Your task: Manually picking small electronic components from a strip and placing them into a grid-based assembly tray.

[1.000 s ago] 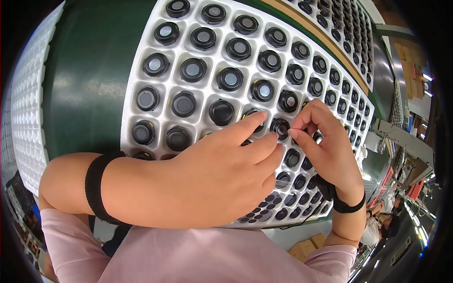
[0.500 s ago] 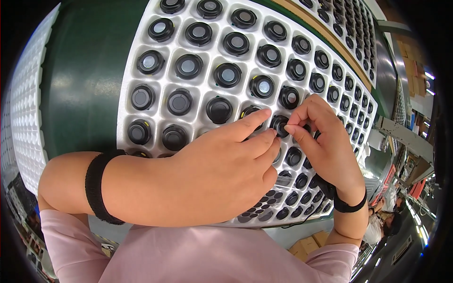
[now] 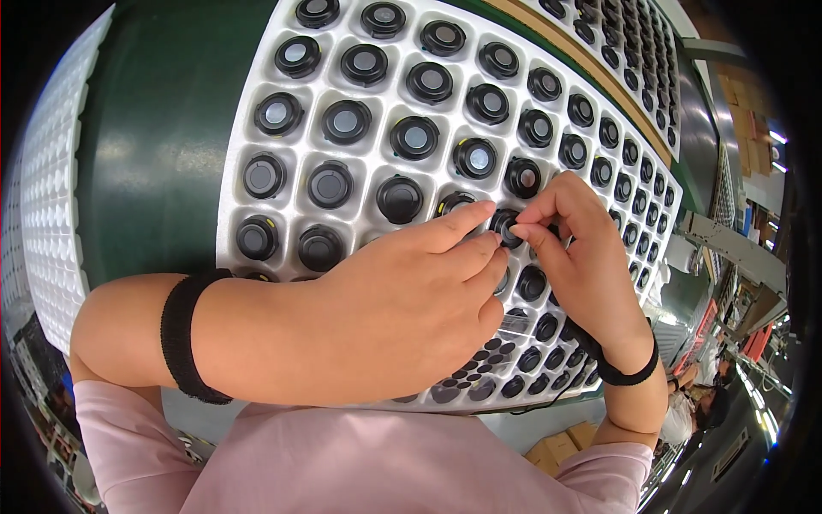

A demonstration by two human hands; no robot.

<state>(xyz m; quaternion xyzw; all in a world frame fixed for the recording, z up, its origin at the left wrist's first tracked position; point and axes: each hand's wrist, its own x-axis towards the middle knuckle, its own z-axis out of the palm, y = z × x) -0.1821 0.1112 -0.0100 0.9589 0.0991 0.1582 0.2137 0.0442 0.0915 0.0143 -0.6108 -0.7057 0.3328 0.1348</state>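
A white moulded tray (image 3: 224, 227) holds rows of round black parts that look like small speakers. Many have a silver disc in the middle; a part (image 3: 400, 199) close to my left hand has a plain black face. My left hand (image 3: 411, 304) reaches across the tray, its fingers stretched out, with the index and middle fingertips beside one black part (image 3: 507, 228). At that part's right side, my right hand (image 3: 582, 257) pinches thumb and index finger together. Whatever is between those fingertips is too small to make out. My left hand covers several pockets.
Below my left hand, a clear sheet with black round stickers (image 3: 484, 364) lies over the tray. A green conveyor belt (image 3: 154, 171) runs beneath. Another white tray (image 3: 51, 188) stands at the left, and a further filled tray (image 3: 634, 51) lies beyond a brown rail. People sit at the far right.
The tray appears slightly farther right in the picture. My right wrist has shifted a little left, while both hands' fingertips stay at the same black part.
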